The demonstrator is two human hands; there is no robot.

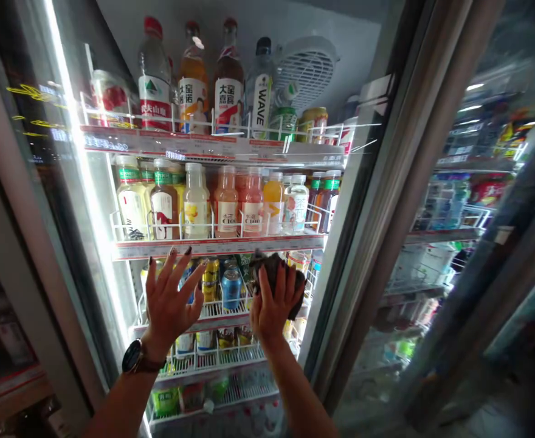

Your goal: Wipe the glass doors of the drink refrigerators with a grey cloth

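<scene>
Dark cloth lies bunched under the right hand, fingers pressed over it, in front of the blue can. The left hand is splayed and empty. Flat, even pressure would probably wipe best.

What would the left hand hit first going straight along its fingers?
The left hand likely meets the shelf rail just above its fingertips; depth is unclear, so the cans may come first.
</scene>
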